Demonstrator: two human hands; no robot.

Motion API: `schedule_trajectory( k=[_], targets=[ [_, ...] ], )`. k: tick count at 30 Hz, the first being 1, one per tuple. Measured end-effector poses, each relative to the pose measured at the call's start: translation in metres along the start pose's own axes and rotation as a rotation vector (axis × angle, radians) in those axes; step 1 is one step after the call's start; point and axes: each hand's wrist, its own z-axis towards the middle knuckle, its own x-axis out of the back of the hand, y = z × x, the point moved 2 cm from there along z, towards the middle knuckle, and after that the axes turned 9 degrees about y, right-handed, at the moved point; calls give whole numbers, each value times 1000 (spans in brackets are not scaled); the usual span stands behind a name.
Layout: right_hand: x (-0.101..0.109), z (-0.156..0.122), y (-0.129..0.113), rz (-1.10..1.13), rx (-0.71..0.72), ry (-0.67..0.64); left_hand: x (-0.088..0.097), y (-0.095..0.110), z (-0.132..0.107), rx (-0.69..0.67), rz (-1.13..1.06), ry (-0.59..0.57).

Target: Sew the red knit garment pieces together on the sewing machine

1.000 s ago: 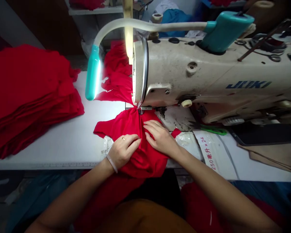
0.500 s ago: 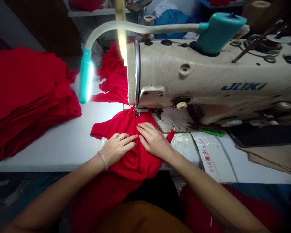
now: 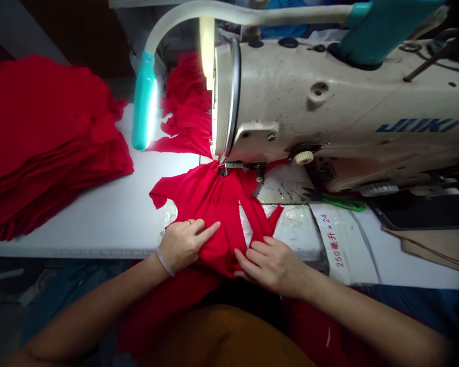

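A red knit garment (image 3: 214,209) lies bunched on the white sewing table, with one end under the presser foot (image 3: 229,167) of a cream JUKI sewing machine (image 3: 340,102). My left hand (image 3: 185,244) rests flat on the cloth, fingers apart, and wears a ring and a clear bangle. My right hand (image 3: 270,266) sits at the near edge, its fingers gathering a strip of the red cloth. More red fabric (image 3: 187,104) trails behind the needle area. The needle is hidden by the machine head.
A thick stack of red cloth (image 3: 42,137) covers the table's left side. A teal LED lamp (image 3: 145,102) arcs over the machine. Green-handled scissors (image 3: 344,203), a clear plastic sheet (image 3: 294,224), a printed white packet (image 3: 340,244) and a dark phone (image 3: 424,214) lie to the right.
My right hand has moved back toward me, drawing a strip of the cloth with it and opening a gap in the red fabric. My left hand has shifted slightly.
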Motion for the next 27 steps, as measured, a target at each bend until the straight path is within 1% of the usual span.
schedule_trajectory(
  k=[2, 3, 5, 7, 9, 13, 15, 17, 20, 24, 27],
  targets=[
    [-2, -6, -12, 39, 10, 33, 2, 8, -2, -28, -4, 121],
    [-5, -7, -16, 49, 2, 54, 3, 12, -3, -28, -29, 146],
    [-10, -6, -21, 60, -14, 101, 0, 18, -5, 18, -91, 109],
    [-16, -5, -23, 71, -13, 134, -2, 20, -7, 101, -102, 57],
    [-19, -4, -25, 54, -35, 173, -3, 19, -8, 154, -103, 70],
    [-21, -11, -28, 15, -154, 254, 2, 20, -5, 210, -225, 238],
    [-22, -15, -31, 10, -191, 280, 3, 23, -3, 196, -236, 278],
    [-23, -18, -32, 11, -207, 286, 0, 27, -1, 166, -199, 259],
    [-23, -20, -34, 16, -220, 275, -6, 29, -1, 167, -171, 218],
    [-23, -22, -36, 11, -221, 287, -8, 29, 1, 152, -179, 230],
    [-22, -23, -37, 1, -225, 281, -9, 28, 2, 142, -147, 193]
  ],
)
